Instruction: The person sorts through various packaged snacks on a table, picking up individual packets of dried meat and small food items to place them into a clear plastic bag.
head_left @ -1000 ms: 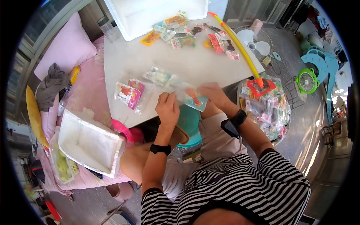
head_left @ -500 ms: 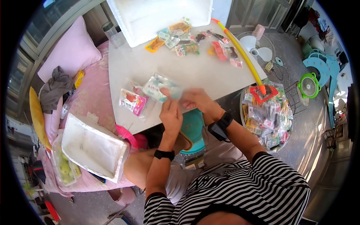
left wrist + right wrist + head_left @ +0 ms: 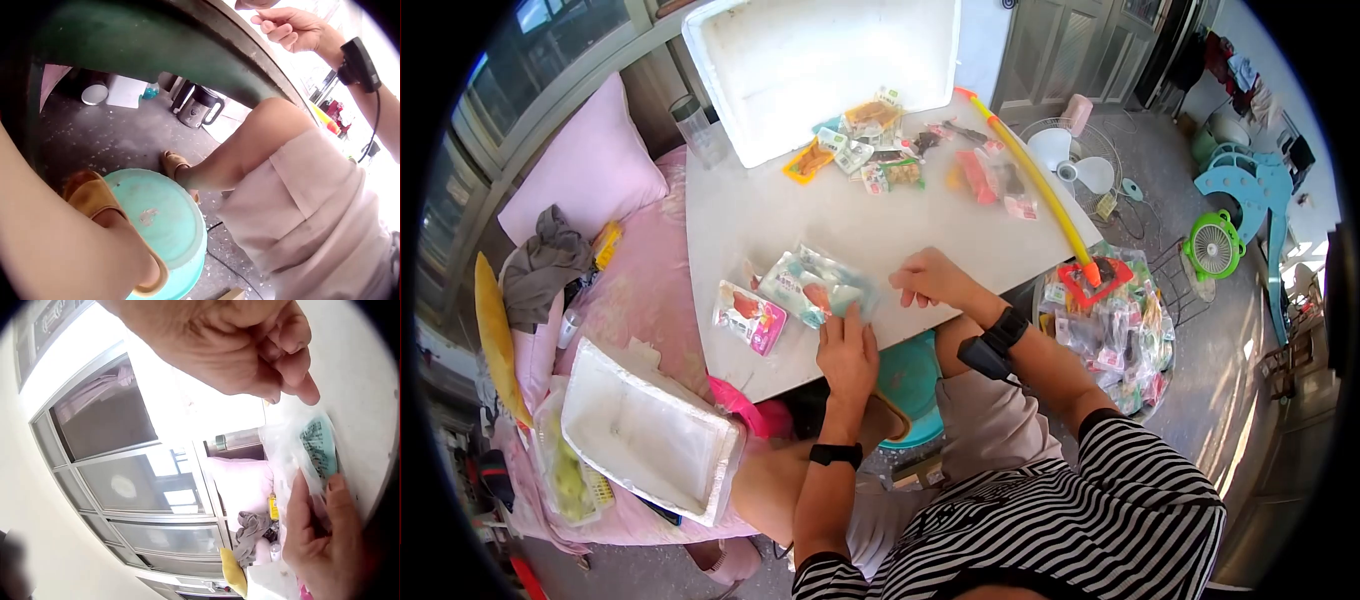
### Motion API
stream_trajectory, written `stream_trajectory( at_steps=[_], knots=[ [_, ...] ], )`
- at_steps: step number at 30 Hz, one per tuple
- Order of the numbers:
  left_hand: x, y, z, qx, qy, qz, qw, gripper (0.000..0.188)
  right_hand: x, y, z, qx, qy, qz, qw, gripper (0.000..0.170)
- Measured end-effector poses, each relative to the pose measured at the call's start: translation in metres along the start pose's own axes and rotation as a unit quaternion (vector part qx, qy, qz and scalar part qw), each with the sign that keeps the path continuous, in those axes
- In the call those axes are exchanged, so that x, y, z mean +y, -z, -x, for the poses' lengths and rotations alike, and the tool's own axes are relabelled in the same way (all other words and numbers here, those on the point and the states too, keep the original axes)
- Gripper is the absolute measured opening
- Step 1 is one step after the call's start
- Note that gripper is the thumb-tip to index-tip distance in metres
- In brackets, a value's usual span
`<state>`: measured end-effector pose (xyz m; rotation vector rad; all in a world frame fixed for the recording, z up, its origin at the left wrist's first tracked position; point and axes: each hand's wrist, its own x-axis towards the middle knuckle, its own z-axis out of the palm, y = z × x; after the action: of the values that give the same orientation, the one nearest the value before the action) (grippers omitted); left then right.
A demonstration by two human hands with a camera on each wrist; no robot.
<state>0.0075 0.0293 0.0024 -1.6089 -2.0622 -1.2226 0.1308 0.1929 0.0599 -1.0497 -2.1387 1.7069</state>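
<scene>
My left hand (image 3: 847, 350) is at the table's near edge, its fairly straight fingertips touching the near corner of a clear-wrapped green-and-white food packet (image 3: 790, 287). A second clear-wrapped packet (image 3: 837, 272) overlaps it on the far side. Beside them on the left lies a pink-and-white packet (image 3: 750, 318) with a red picture. My right hand (image 3: 935, 278) hovers over the table to the right of the packets, fingers loosely curled around nothing. In the right wrist view, the left hand (image 3: 328, 540) has thumb and forefinger at the edge of a teal packet (image 3: 320, 445).
Several small snack packets (image 3: 870, 145) lie at the table's back, before a white foam box (image 3: 820, 70). A yellow tube (image 3: 1040, 180) runs along the right edge. Right of the table stands a heap of packets (image 3: 1110, 335); another foam box (image 3: 645, 430) sits on the bed.
The clear-wrapped packet that both hands held at the near edge now lies by the other packets. My right hand has come away from it; the left hand's fingers have straightened.
</scene>
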Motion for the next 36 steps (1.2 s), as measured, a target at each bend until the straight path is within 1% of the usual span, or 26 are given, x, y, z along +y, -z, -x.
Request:
stream_trajectory(
  at_steps=[4,6,7,8,9,12,15,17,19,22,24,27,30,31,32,33,36],
  knots=[
    [-0.011,-0.009,0.002,-0.028,0.013,-0.027,0.999,0.031,-0.014,0.047,-0.047,0.134,0.031,0.018,0.990,0.028],
    [-0.016,-0.012,0.003,-0.040,0.008,-0.036,0.999,0.032,-0.010,0.065,-0.091,0.189,0.057,0.039,0.979,0.029],
    [-0.017,-0.013,0.003,-0.044,0.003,-0.039,0.998,0.032,-0.012,0.072,-0.114,0.219,0.083,0.128,0.964,0.029],
    [-0.017,-0.013,0.003,-0.048,-0.001,-0.043,0.998,0.032,-0.015,0.077,-0.137,0.245,0.108,0.216,0.939,0.029],
    [-0.017,-0.013,0.002,-0.047,-0.005,-0.045,0.998,0.032,-0.017,0.080,-0.158,0.269,0.133,0.302,0.905,0.029],
    [-0.017,-0.013,0.001,-0.051,-0.010,-0.054,0.997,0.032,-0.007,0.079,-0.219,0.339,0.173,0.321,0.867,0.033],
    [-0.017,-0.012,0.001,-0.058,-0.008,-0.055,0.997,0.034,0.002,0.062,-0.253,0.436,0.246,0.340,0.796,0.032],
    [-0.018,-0.014,0.002,-0.062,-0.009,-0.054,0.997,0.035,-0.026,0.049,-0.230,0.355,0.137,0.277,0.882,0.028],
    [-0.019,-0.014,0.001,-0.059,-0.011,-0.056,0.997,0.034,-0.032,0.044,-0.227,0.306,0.087,0.217,0.923,0.025],
    [-0.019,-0.013,0.002,-0.057,-0.015,-0.060,0.996,0.033,-0.015,0.051,-0.244,0.303,0.115,0.157,0.933,0.020],
    [-0.018,-0.013,0.001,-0.052,-0.019,-0.059,0.997,0.032,-0.015,0.060,-0.238,0.315,0.147,0.141,0.927,0.017],
    [-0.017,-0.013,0.001,-0.046,-0.018,-0.048,0.998,0.030,-0.021,0.069,-0.201,0.386,0.230,0.244,0.859,0.015],
    [-0.017,-0.012,0.001,-0.044,-0.009,-0.038,0.998,0.030,-0.021,0.078,-0.141,0.366,0.250,0.246,0.862,0.012],
    [-0.016,-0.011,0.000,-0.034,-0.007,-0.027,0.999,0.029,-0.022,0.079,-0.113,0.321,0.217,0.165,0.907,0.012],
    [-0.015,-0.010,0.000,-0.030,-0.002,-0.012,0.999,0.028,-0.025,0.077,-0.081,0.271,0.181,0.082,0.942,0.012],
    [-0.016,-0.009,0.000,-0.025,0.004,0.002,1.000,0.028,-0.024,0.075,-0.052,0.218,0.143,-0.003,0.965,0.013],
    [-0.016,-0.006,-0.001,0.008,0.020,0.069,0.997,0.025,0.004,0.069,0.025,0.127,0.170,-0.164,0.963,0.014]
  ],
)
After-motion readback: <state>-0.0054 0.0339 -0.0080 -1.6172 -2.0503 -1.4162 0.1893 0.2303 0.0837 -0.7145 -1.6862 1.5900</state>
